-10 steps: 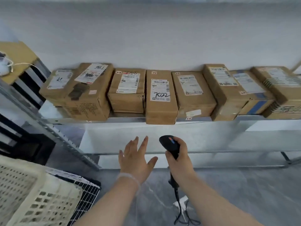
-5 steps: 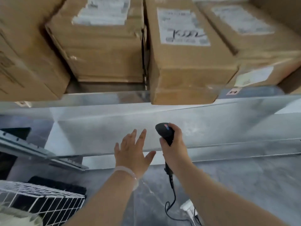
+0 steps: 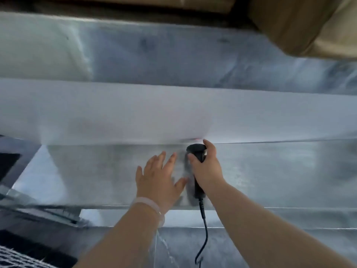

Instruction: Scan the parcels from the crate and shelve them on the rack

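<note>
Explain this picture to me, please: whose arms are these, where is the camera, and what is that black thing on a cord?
No machine here: these are a person's two bare arms, filmed by one camera worn on the head, looking forward and down. The right hand grips a black corded barcode scanner. The left hand is open and holds nothing, fingers spread over a grey metal rack shelf. A brown cardboard parcel sits on the shelf above, top right. Motion blurs the picture.

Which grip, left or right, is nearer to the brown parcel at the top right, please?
Right. The right grip, holding the scanner, is below and left of the parcel; the left grip, open and empty, lies even farther left.
</note>
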A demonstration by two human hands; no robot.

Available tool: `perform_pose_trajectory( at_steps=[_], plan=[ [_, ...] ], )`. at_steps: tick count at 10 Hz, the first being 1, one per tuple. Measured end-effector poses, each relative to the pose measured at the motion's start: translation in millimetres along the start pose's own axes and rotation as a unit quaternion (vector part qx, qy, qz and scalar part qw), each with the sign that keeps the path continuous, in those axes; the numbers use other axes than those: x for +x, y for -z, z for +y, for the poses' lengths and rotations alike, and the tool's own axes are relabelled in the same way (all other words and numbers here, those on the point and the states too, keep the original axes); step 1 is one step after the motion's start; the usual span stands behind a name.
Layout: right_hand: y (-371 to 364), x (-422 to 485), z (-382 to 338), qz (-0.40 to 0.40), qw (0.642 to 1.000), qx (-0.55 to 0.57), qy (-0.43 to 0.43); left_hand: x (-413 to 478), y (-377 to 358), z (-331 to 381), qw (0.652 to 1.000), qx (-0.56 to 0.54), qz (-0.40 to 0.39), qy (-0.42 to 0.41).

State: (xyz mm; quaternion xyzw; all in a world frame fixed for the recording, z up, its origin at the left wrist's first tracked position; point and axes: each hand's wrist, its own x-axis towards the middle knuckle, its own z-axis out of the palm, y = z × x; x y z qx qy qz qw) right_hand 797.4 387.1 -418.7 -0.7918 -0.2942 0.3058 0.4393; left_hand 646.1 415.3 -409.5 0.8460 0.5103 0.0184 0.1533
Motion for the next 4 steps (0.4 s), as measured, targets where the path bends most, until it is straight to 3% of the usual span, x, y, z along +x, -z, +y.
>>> perform_pose_trajectory(
  at_steps=[4],
  plan=[
    [4,21,-3,-0.003,1.0,-0.004,-0.022,5,-2,2,1.0,0.011,-0.013,0.003]
  ],
)
